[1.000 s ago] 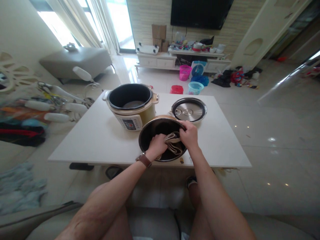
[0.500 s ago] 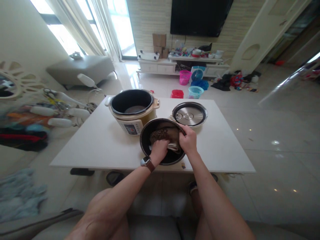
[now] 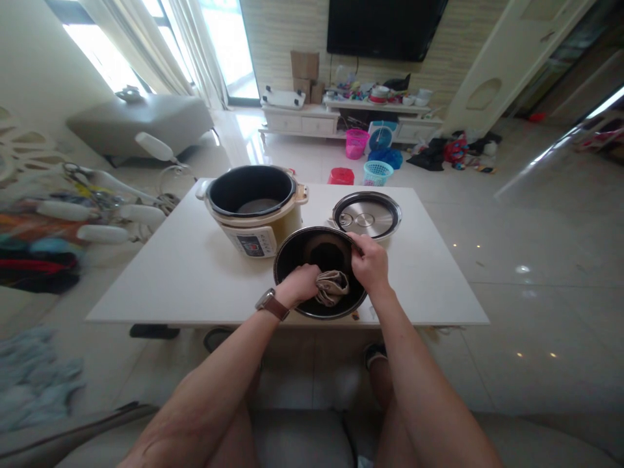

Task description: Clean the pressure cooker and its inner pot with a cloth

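Now, squat cream-and-gold cooker: stands open, left and far.
Left hand: we hold the crumpled brown-beige cloth.
Cloth: spread a half-second ago, now bunched inside the near, tilted round black pot, leaving its far wall uncovered.
Right hand: we clasp the pot's right rim.
Round steel lid: far, beyond that hand.

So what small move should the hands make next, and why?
Probably the left hand could sweep the bunched cloth along the inside of the dark pot: the cloth is already within it, and the right hand grips its rim, seemingly steadying it.
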`<state>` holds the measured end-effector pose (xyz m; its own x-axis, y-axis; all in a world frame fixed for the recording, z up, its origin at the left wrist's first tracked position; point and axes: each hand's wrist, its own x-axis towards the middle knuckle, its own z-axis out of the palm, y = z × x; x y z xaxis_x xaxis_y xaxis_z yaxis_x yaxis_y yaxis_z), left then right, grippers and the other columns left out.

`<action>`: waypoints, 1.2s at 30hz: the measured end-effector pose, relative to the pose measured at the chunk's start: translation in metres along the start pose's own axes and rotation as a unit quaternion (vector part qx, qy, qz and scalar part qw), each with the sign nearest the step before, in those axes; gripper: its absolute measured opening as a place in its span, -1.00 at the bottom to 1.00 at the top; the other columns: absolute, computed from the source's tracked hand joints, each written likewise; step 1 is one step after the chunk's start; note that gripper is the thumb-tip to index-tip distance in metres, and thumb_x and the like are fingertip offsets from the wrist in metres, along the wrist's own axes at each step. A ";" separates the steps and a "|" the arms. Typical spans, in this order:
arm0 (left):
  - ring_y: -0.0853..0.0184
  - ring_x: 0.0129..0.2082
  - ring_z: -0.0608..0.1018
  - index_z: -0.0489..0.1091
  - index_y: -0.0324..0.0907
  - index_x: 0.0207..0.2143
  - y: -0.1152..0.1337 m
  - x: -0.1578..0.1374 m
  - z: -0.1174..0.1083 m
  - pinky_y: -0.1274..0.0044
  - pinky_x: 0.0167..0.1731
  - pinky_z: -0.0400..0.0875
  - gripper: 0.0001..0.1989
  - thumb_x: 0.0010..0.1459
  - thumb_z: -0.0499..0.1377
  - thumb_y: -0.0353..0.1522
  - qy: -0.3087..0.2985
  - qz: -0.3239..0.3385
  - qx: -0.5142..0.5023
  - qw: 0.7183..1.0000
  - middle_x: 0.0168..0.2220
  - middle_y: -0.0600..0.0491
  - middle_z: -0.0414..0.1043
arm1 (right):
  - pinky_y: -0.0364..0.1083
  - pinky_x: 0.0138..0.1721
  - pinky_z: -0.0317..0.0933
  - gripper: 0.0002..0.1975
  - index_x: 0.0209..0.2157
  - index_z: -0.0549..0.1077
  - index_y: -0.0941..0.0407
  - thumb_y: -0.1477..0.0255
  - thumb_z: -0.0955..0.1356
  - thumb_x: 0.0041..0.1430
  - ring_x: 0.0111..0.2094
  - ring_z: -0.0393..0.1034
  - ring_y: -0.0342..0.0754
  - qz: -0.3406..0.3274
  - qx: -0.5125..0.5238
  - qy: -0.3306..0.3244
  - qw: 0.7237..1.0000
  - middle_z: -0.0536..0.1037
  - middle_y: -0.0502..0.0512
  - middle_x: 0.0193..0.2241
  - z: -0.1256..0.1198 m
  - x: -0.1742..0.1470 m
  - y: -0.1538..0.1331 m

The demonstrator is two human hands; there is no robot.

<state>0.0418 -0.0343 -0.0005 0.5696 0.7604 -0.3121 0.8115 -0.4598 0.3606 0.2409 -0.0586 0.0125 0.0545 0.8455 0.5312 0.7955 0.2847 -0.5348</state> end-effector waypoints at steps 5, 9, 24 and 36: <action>0.10 -0.13 0.70 0.61 -0.25 -0.28 0.016 -0.004 0.009 0.52 -0.21 0.50 -0.83 0.14 0.20 -0.48 0.047 0.054 -0.186 0.980 -0.22 -0.15 0.68 | -0.02 -0.19 0.35 -0.56 0.07 0.60 0.06 0.57 0.25 0.28 -0.22 0.52 0.09 -0.033 -0.012 -0.011 0.999 0.62 0.14 -0.25 0.001 0.001 -0.009; 0.10 -0.15 0.70 0.60 -0.24 -0.24 0.030 -0.011 0.020 0.48 -0.16 0.52 -0.82 0.15 0.20 -0.49 0.035 0.079 -0.132 0.988 -0.21 -0.17 0.67 | -0.03 -0.18 0.36 -0.58 0.07 0.60 0.04 0.55 0.26 0.29 -0.21 0.53 0.08 -0.038 -0.007 -0.010 0.999 0.63 0.13 -0.23 0.000 0.000 -0.003; 0.02 -0.08 0.70 0.62 -0.29 -0.15 0.020 -0.007 0.035 0.39 -0.10 0.57 -0.74 0.18 0.16 -0.53 0.009 0.008 0.042 0.999 -0.16 -0.31 0.65 | -0.03 -0.23 0.26 -0.64 0.08 0.52 0.03 0.41 0.37 0.25 -0.30 0.36 0.03 -0.009 -0.031 0.017 0.999 0.50 0.08 -0.28 -0.005 0.004 -0.009; 0.05 -0.04 0.70 0.64 -0.18 -0.18 -0.001 0.008 0.020 0.45 -0.09 0.51 -0.77 0.20 0.18 -0.45 -0.003 -0.016 -0.009 1.000 -0.13 -0.30 0.66 | -0.08 -0.37 0.08 -0.64 -0.04 0.50 0.04 0.24 0.41 0.13 -0.49 0.21 -0.05 0.144 0.004 0.024 0.989 0.33 -0.12 -0.52 -0.003 -0.002 0.002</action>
<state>0.0477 -0.0371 -0.0205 0.5434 0.7724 -0.3289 0.8273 -0.4262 0.3660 0.2440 -0.0610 0.0124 0.3061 0.8700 0.3866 0.7384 0.0394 -0.6732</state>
